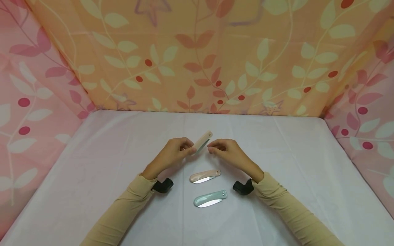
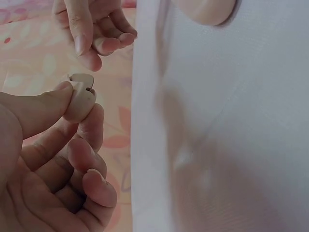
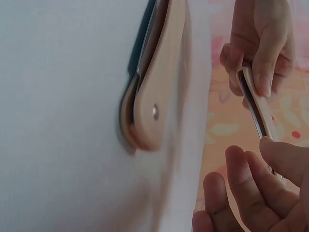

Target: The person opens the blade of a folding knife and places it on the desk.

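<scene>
Currently my left hand (image 1: 172, 152) pinches the cream folding knife (image 1: 202, 141) by one end, raised above the white table (image 1: 92, 171). My right hand (image 1: 226, 150), fingers loosely curled, holds nothing, fingertips just beside the knife. Pink knife (image 1: 204, 176) and blue knife (image 1: 210, 199) lie below.

Two arms in long beige sleeves (image 1: 123, 208), cloth creased and bunched at the cuffs, entering from the lower edge of the head view. Both hands bare: left hand (image 1: 173, 150), right hand (image 1: 229, 152). No rings or watch visible. A small black camera mount (image 1: 163, 185) is strapped at the left wrist, a matching black one (image 1: 243, 187) at the right wrist. Fingernails short, unpainted.
</scene>
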`<state>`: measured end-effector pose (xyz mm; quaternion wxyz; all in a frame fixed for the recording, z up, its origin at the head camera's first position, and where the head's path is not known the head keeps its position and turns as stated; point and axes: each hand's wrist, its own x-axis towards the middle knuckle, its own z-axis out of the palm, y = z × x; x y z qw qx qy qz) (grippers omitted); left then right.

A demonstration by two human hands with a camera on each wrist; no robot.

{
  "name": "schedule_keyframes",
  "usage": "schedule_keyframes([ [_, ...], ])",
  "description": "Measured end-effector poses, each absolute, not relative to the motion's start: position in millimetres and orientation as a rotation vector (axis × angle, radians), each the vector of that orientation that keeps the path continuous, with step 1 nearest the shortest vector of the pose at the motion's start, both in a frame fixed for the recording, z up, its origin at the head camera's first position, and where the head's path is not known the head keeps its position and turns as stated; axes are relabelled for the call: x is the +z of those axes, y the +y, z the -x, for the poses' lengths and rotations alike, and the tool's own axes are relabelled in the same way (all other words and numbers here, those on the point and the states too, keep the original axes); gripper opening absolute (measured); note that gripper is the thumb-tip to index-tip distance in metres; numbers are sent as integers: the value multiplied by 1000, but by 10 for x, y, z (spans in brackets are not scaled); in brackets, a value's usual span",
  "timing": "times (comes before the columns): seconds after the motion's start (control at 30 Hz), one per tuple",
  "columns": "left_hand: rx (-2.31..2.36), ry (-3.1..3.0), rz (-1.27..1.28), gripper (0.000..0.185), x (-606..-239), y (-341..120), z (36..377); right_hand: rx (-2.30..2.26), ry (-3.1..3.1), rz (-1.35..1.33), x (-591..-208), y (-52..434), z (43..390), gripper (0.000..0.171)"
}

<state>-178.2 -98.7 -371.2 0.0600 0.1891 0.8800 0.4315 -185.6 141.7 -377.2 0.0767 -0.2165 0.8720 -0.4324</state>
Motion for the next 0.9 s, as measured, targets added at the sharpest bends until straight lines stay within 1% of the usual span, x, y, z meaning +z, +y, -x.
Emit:
schedule_keyframes([
  [0.23,1377,2613,-554,22,-3714,-964,1773,-1375,2503,641,-3778,1357,1836,31],
  [0.43,1386,2593,-544,24,-3740,-943,1767,-1373,2480,633,-3800,1306,1823,28],
  [0.9,1408,2544,-545,20,-3755,-895,1744,-1374,2477,599,-3830,1250,1798,24],
])
